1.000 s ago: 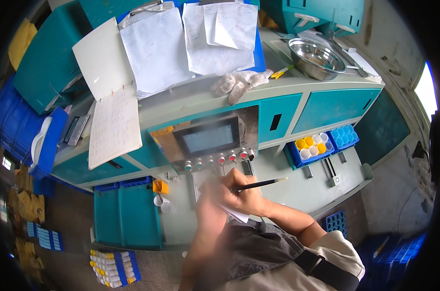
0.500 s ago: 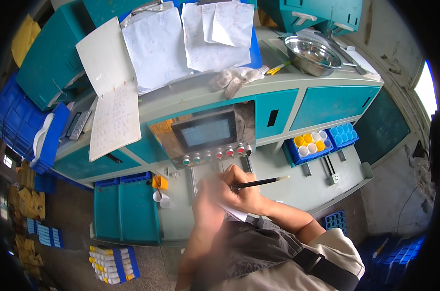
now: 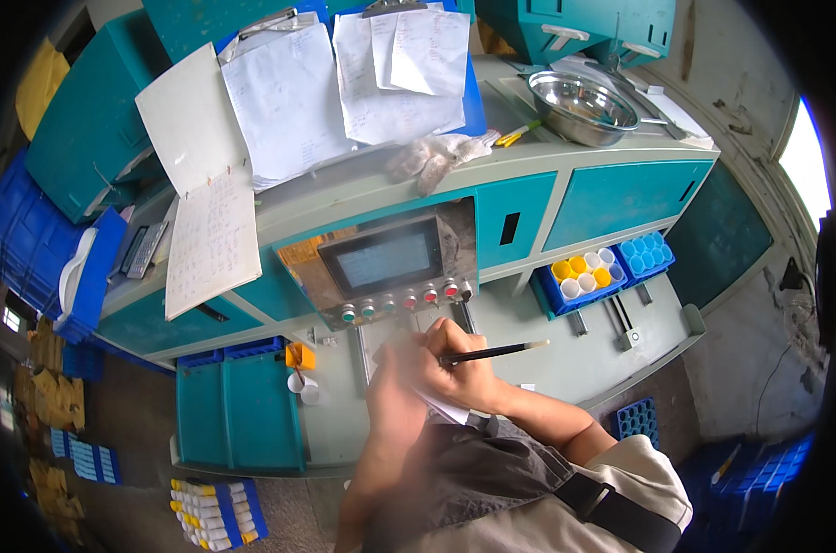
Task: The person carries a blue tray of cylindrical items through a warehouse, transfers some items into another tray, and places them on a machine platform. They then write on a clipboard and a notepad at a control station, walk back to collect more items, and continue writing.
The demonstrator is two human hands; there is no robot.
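Note:
Both of my hands are close together in front of my dark apron, over the near edge of the machine's worktop. My right hand is closed round a black pen, whose pale end points to the right. Right beside it is my left hand, hazy in the picture, its fingers mostly covered by the right hand. A small piece of white paper shows under the right hand and appears to be gripped by the left. The pen's writing tip is hidden between the hands.
Ahead is a control panel with a screen and several buttons. Clipboards with papers, an open notebook, a glove and a steel bowl rest above. Blue crates of cups stand right; white cups left.
The view has shifted slightly, so the panel and shelf sit a little further left. My hands keep the same pose, with the pen and paper between them.

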